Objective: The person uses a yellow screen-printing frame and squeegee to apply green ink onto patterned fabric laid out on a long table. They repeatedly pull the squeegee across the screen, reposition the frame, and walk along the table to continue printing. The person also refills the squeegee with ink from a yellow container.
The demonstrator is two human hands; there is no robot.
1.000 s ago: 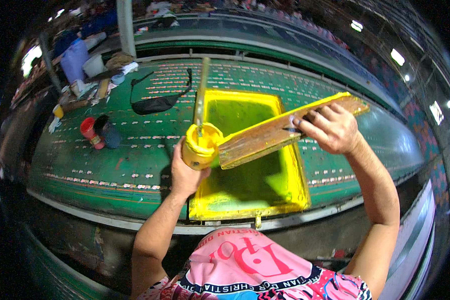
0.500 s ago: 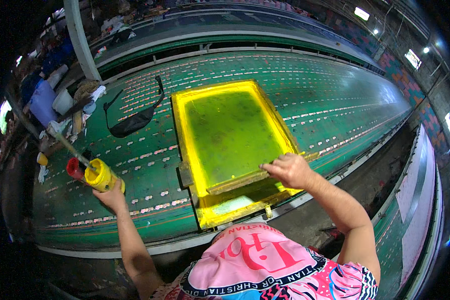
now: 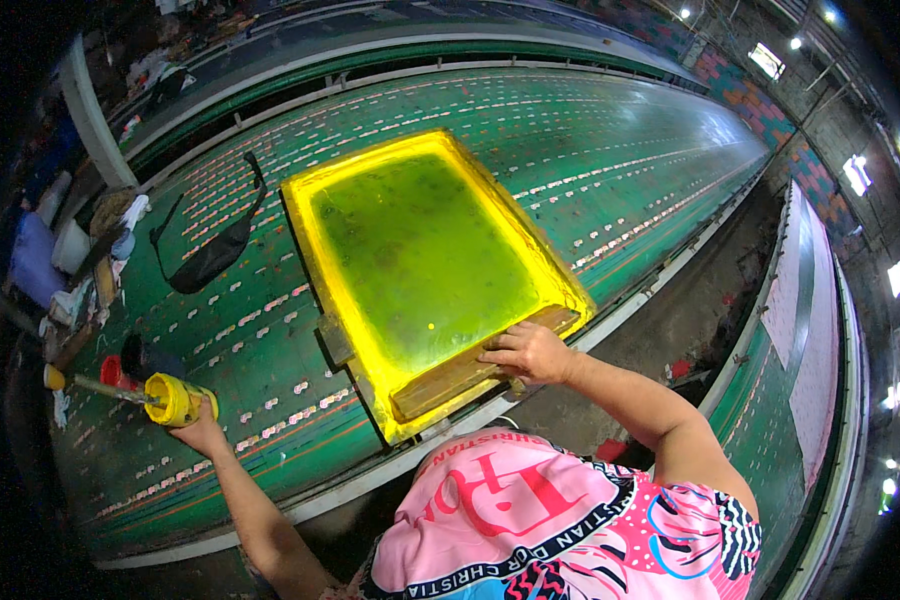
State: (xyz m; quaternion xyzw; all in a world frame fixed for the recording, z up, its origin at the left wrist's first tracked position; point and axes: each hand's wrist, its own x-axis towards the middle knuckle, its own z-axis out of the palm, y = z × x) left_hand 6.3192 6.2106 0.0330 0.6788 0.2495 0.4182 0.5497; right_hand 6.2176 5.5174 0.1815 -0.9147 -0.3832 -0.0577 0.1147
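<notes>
My left hand (image 3: 202, 432) is closed round a yellow-smeared pot (image 3: 175, 398), held above the green table at the left. A stick (image 3: 105, 388) leans out of its mouth toward the left. My right hand (image 3: 533, 354) grips the top of a wide wooden squeegee (image 3: 440, 386) at the near end of a printing screen. The screen's frame (image 3: 303, 235) is smeared bright yellow, and its mesh (image 3: 410, 250) looks yellow-green. The squeegee spans most of the frame's width; its lower edge is hidden. A small bright yellow spot shows on the mesh in front of it.
A red pot (image 3: 118, 373) and a dark container stand behind the yellow pot. A black strapped bag (image 3: 215, 258) lies on the long green table (image 3: 610, 130), among rows of small printed pieces. A post (image 3: 95, 115) rises at the far left, near cluttered buckets and rags.
My right hand has brought the squeegee to the screen's near end, covering the pale strip seen there. The left hand's pot has tipped, its stick now lying flatter. The whole view has shifted.
</notes>
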